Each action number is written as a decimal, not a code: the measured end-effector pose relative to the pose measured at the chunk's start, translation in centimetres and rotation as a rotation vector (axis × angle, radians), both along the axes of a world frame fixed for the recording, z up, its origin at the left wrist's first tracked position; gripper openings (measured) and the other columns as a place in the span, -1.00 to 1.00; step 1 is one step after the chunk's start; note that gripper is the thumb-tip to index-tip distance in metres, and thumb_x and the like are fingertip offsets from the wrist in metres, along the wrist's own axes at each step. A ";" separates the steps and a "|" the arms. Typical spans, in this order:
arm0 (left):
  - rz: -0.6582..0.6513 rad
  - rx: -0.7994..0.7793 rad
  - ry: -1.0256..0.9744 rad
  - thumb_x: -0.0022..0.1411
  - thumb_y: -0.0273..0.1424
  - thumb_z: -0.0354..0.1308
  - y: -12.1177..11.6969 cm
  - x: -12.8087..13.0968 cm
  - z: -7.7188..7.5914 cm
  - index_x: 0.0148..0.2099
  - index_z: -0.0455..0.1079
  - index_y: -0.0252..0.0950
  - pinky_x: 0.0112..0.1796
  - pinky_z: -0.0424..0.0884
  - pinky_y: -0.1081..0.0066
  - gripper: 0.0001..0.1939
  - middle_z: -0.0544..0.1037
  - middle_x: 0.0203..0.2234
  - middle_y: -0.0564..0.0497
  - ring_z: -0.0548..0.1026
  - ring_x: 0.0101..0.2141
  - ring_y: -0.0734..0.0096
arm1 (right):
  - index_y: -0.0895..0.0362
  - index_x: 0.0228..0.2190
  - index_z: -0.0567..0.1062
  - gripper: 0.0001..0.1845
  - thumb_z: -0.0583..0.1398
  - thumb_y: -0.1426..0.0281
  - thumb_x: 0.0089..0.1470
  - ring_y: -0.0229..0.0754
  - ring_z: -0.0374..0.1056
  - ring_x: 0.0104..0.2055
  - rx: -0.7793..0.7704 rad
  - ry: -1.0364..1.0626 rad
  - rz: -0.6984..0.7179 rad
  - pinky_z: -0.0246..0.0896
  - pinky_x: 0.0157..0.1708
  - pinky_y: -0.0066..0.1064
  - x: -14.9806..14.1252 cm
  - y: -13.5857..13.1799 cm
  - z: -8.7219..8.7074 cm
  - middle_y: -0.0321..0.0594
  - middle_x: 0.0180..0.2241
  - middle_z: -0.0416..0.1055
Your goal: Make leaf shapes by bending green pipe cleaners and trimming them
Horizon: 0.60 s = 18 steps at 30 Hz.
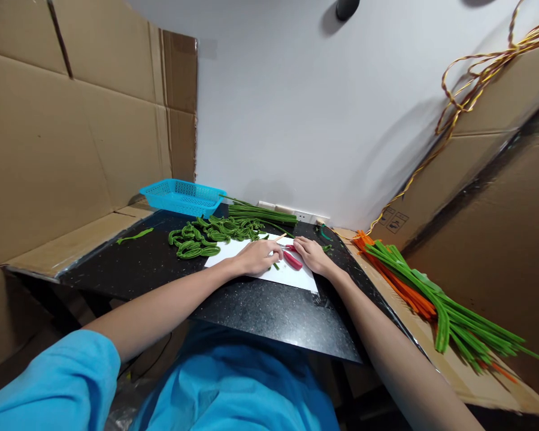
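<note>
My left hand (pixel 257 257) rests on a white sheet (pixel 288 278), its fingers curled and closed. What they pinch is too small to make out; a short green piece (pixel 276 266) shows just below them. A thin tan stick (pixel 279 237) sticks out above its knuckles. Opposite it, my right hand (pixel 312 254) has its fingers bent down together at the sheet's right side, hiding what is under them. Between both hands lies a red-handled cutting tool (pixel 292 260), its handles spread, one end by my right fingertips. Looped green fuzzy stems (pixel 220 230) lie heaped beyond my left hand.
Straight green stems (pixel 263 214) lie at the back before a power strip (pixel 305 216). A blue basket (pixel 182 194) stands back left, a green strip (pixel 135 236) in front. Orange (pixel 399 284) and green bundles (pixel 449 311) lie right on cardboard. Cardboard walls (pixel 72 120) flank the black table (pixel 269 311).
</note>
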<state>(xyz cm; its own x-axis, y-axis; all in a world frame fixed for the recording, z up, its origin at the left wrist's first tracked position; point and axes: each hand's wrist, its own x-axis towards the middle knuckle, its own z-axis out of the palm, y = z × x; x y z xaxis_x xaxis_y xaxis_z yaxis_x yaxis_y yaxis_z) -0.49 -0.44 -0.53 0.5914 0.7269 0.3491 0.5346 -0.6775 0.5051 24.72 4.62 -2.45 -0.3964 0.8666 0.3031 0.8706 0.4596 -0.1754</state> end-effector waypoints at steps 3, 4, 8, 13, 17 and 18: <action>-0.004 0.007 0.001 0.47 -0.27 0.21 0.1 0.0 -0.1 0.06 0.50 -0.32 -0.02 0.55 0.10 -0.74 0.58 -0.01 -0.12 0.58 -0.06 0.21 | 0.12 0.12 0.47 -0.62 0.26 0.24 0.36 -0.03 0.47 0.05 0.041 -0.011 -0.011 0.47 0.03 -0.06 -0.1 -0.1 -0.1 -0.06 0.13 0.45; -0.003 0.008 0.000 0.47 -0.26 0.21 0.2 0.0 -0.2 0.06 0.50 -0.31 -0.01 0.55 0.10 -0.74 0.58 -0.01 -0.12 0.58 -0.06 0.21 | 0.12 0.12 0.47 -0.62 0.26 0.24 0.36 -0.03 0.47 0.05 0.060 -0.009 -0.026 0.48 0.03 -0.06 -0.1 -0.1 -0.1 -0.06 0.13 0.45; 0.010 0.004 -0.021 0.47 -0.26 0.21 0.3 0.0 -0.3 0.05 0.51 -0.31 -0.03 0.56 0.12 -0.74 0.59 -0.03 -0.11 0.59 -0.08 0.23 | 0.13 0.16 0.45 -0.58 0.23 0.23 0.37 0.06 0.41 0.18 0.158 0.028 -0.112 0.37 0.15 0.07 0.2 -0.2 0.1 -0.02 0.20 0.40; 0.062 0.015 -0.116 0.47 -0.27 0.21 0.2 0.0 -0.2 0.03 0.51 -0.32 -0.03 0.56 0.12 -0.76 0.59 -0.04 -0.10 0.59 -0.09 0.23 | 0.21 0.38 0.19 -0.39 0.03 0.21 0.44 0.21 0.06 0.46 0.296 0.101 -0.155 -0.01 0.39 0.20 0.4 -0.6 1.3 0.20 0.42 0.13; 0.148 0.040 -0.270 0.46 -0.29 0.21 0.4 0.1 0.0 0.01 0.51 -0.32 -0.01 0.54 0.11 -0.78 0.58 -0.03 -0.10 0.58 -0.08 0.23 | 0.17 0.48 -0.07 -0.22 0.05 0.24 0.39 0.19 -0.04 0.51 0.414 0.143 -0.119 0.02 0.40 0.13 -0.3 -1.6 2.5 0.14 0.49 -0.05; 0.175 0.043 -0.320 0.46 -0.29 0.22 0.6 0.1 0.0 0.01 0.51 -0.33 -0.01 0.54 0.10 -0.78 0.58 -0.04 -0.10 0.57 -0.07 0.23 | 0.15 0.49 -0.13 -0.20 0.05 0.27 0.38 0.18 -0.07 0.52 0.443 0.153 -0.109 0.02 0.41 0.11 -0.6 -1.9 2.8 0.12 0.50 -0.10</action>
<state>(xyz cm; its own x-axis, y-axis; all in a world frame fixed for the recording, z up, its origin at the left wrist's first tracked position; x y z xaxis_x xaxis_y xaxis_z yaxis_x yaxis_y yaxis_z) -0.41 0.19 -0.52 0.3157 0.7880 0.5286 0.4640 -0.6141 0.6384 24.16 2.77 0.30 -0.2326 0.6750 0.7002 0.8974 0.4264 -0.1130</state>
